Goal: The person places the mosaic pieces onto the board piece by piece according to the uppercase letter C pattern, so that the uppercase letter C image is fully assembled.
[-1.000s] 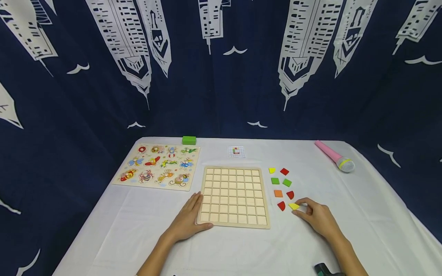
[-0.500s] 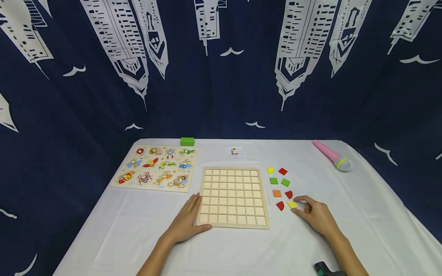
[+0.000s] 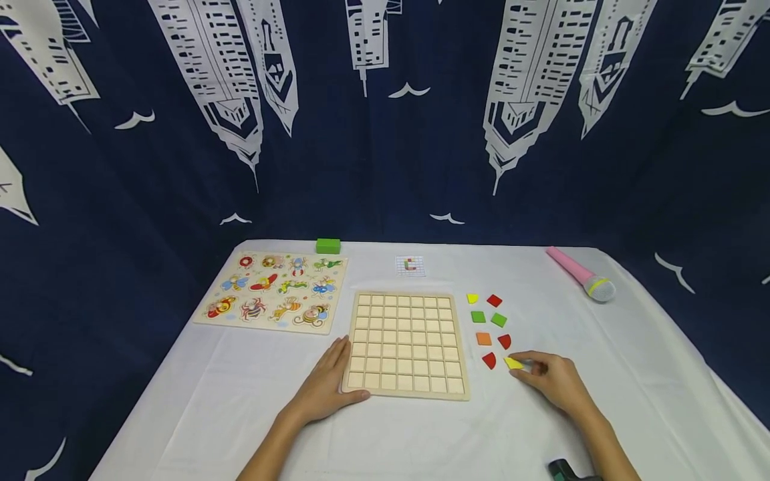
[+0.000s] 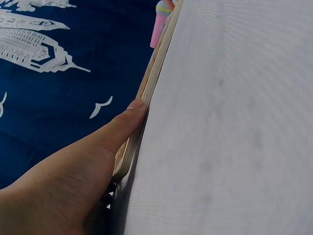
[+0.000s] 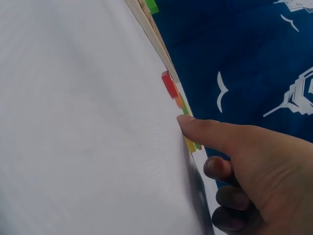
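A wooden grid board (image 3: 406, 344) with rows of square cells lies in the middle of the table. My left hand (image 3: 321, 391) rests at its near left corner, fingers straight along the left side and thumb on the front edge. In the left wrist view the thumb touches the board's rim (image 4: 159, 63). On the right, my right hand (image 3: 553, 381) pinches a yellow tile (image 3: 513, 363) between thumb and index finger, low over the cloth. Just beyond it lie two red rounded tiles (image 3: 489, 361), an orange square (image 3: 484, 339) and two green squares (image 3: 478, 316).
Farther back lie a red square (image 3: 494, 300) and another yellow tile (image 3: 472, 298). A small pattern card (image 3: 410, 266) sits behind the board. An insect puzzle (image 3: 271, 292) and green block (image 3: 328, 246) are at left, a pink microphone (image 3: 580, 273) at right. A dark object (image 3: 568, 471) shows by the right forearm.
The whole view shifts slightly with the head. My right hand still holds the yellow tile and has moved a touch toward me; the left hand stays at the board's corner.
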`<state>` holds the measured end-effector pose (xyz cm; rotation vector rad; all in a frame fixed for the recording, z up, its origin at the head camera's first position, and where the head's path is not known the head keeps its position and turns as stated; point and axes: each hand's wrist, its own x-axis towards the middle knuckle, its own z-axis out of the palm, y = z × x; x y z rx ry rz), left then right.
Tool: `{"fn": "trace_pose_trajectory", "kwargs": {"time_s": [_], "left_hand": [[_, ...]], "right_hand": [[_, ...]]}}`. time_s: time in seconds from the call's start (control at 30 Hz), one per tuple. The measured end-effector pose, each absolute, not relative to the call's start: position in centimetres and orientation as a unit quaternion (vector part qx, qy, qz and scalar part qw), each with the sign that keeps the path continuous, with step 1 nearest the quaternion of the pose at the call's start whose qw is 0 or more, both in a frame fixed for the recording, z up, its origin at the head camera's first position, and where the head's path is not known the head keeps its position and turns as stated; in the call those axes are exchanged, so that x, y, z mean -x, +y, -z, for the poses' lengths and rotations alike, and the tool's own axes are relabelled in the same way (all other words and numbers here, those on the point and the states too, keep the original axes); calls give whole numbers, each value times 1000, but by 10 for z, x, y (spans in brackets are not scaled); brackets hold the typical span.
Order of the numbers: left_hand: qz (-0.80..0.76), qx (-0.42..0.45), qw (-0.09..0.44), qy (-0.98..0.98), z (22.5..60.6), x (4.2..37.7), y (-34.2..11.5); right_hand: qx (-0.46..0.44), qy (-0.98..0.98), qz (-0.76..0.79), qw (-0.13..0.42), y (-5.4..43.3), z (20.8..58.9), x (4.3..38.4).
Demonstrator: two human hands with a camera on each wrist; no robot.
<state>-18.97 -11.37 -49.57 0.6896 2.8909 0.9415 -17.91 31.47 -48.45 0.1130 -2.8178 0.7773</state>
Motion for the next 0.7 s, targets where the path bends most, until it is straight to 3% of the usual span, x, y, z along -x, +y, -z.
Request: {"fn": "trace_pose_trajectory", "kwargs": {"time_s": [0.27, 0.57, 0.7], "left_hand": [[-327, -218, 2, 920, 497, 188, -108], [-311, -214, -1, 926, 498, 188, -108], [-307, -222, -7, 925, 498, 187, -109]], "right_hand": [[-41, -950, -277, 138, 304, 479, 180], [-74, -917, -293, 259, 259, 454, 209], [-95, -905, -300, 286, 227, 447, 230]]}}
